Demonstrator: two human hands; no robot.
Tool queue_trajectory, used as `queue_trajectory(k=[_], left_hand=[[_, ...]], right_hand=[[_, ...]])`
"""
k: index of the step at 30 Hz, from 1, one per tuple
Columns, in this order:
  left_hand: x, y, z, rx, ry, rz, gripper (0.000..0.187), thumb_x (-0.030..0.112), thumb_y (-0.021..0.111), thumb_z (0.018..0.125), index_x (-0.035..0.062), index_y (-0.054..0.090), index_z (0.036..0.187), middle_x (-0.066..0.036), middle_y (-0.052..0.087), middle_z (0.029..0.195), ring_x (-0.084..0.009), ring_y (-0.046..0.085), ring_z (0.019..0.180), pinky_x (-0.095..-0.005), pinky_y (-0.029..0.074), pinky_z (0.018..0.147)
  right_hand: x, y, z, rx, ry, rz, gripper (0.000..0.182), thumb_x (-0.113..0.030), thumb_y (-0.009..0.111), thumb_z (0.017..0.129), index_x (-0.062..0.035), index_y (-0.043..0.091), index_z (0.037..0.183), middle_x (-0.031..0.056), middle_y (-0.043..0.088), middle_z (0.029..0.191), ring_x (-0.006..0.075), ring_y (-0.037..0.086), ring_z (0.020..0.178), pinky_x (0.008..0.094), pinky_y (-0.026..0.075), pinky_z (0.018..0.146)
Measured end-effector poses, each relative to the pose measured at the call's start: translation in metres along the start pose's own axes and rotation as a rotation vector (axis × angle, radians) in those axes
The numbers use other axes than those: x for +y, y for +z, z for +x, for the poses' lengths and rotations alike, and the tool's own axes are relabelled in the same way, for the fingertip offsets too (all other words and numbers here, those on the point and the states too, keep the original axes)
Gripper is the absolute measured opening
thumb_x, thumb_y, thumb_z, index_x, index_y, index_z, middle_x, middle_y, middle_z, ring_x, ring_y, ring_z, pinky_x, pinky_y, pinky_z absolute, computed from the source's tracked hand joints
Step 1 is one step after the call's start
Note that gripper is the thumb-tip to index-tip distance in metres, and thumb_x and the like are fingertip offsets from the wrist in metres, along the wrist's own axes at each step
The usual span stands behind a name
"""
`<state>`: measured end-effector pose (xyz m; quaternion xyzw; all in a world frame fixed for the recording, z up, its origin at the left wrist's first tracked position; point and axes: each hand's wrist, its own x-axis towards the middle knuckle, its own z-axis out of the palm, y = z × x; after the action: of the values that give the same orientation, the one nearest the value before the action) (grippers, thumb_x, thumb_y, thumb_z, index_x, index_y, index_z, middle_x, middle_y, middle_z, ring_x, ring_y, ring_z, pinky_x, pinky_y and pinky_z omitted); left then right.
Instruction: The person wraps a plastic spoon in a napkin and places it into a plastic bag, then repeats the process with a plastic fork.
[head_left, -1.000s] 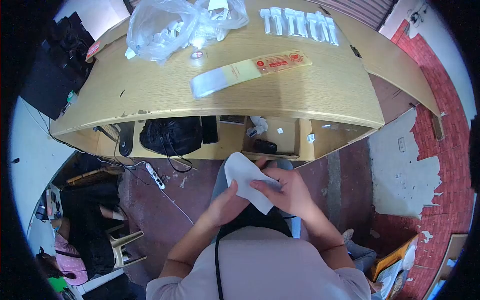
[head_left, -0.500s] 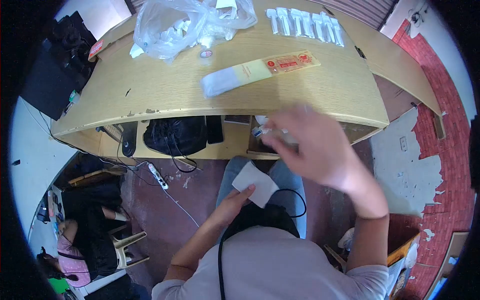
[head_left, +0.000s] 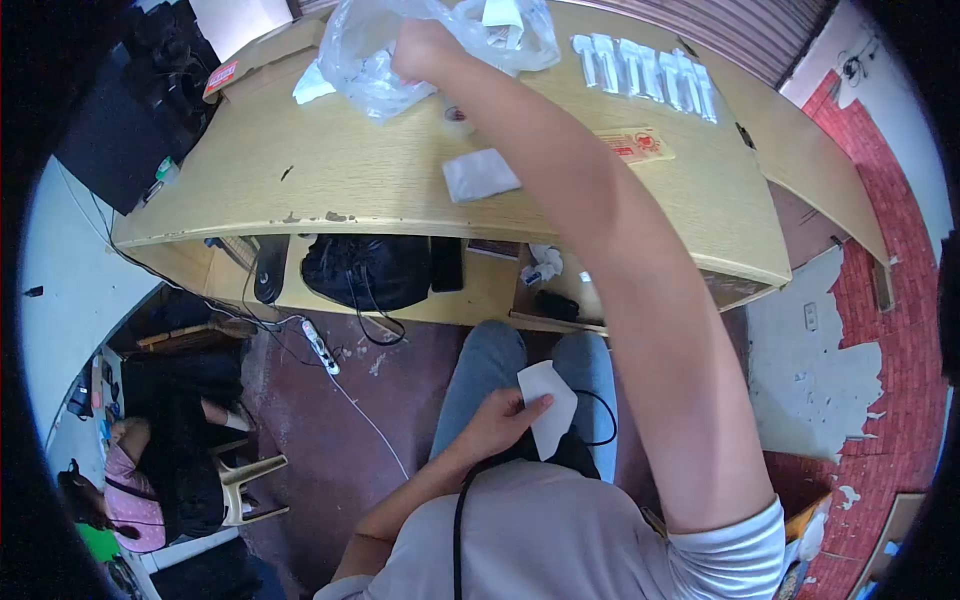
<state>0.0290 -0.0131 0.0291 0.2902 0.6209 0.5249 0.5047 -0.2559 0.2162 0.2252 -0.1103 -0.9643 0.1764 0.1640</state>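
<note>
My left hand [head_left: 508, 420] is closed over my lap, its thumb and fingers pinching a folded white paper-like sheet [head_left: 552, 405]. Far across the table, my right hand [head_left: 425, 52] is at the mouth of a clear plastic bag [head_left: 355, 70] with white pieces inside. Its fingers point down into the bag and are hidden there. Under my right forearm lies a long flat packet, whose white end [head_left: 480, 176] and yellow end with red print [head_left: 640, 146] show on either side. A small tape roll [head_left: 456, 114] sits beside the bag.
Several small clear-wrapped white items [head_left: 645, 75] lie in a row at the back right of the table [head_left: 350, 190]. The shelf below holds a black bag [head_left: 365, 270]. A power strip [head_left: 320, 347] lies on the floor. Another person [head_left: 135, 480] sits at the lower left.
My right hand has gone from near the table's front edge up and left to the plastic bag. My left hand has shifted slightly right with the white sheet, now turned more upright.
</note>
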Motion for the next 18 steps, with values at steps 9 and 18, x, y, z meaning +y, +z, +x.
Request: queue_trajectory(k=[9, 18], left_hand=[[-0.023, -0.008, 0.002, 0.018, 0.013, -0.095, 0.030, 0.026, 0.054, 0.091, -0.0014, 0.061, 0.101, -0.004, 0.064, 0.086, -0.0090, 0.057, 0.079, -0.0257, 0.047, 0.071], [-0.022, -0.018, 0.002, 0.003, -0.041, -0.047, 0.033, 0.029, 0.054, 0.091, -0.0003, 0.061, 0.105, -0.005, 0.065, 0.092, -0.0111, 0.058, 0.084, -0.0270, 0.046, 0.075]], right_hand=[[-0.004, 0.010, 0.004, 0.008, 0.227, -0.106, 0.033, -0.021, 0.060, 0.073, -0.0126, 0.066, 0.104, 0.0078, 0.064, 0.107, 0.0227, 0.060, 0.102, 0.0329, 0.049, 0.082], [-0.003, 0.019, 0.020, -0.042, 0.271, -0.017, 0.031, -0.025, 0.064, 0.068, -0.0139, 0.068, 0.097, 0.0062, 0.066, 0.100, 0.0216, 0.062, 0.096, 0.0316, 0.050, 0.078]])
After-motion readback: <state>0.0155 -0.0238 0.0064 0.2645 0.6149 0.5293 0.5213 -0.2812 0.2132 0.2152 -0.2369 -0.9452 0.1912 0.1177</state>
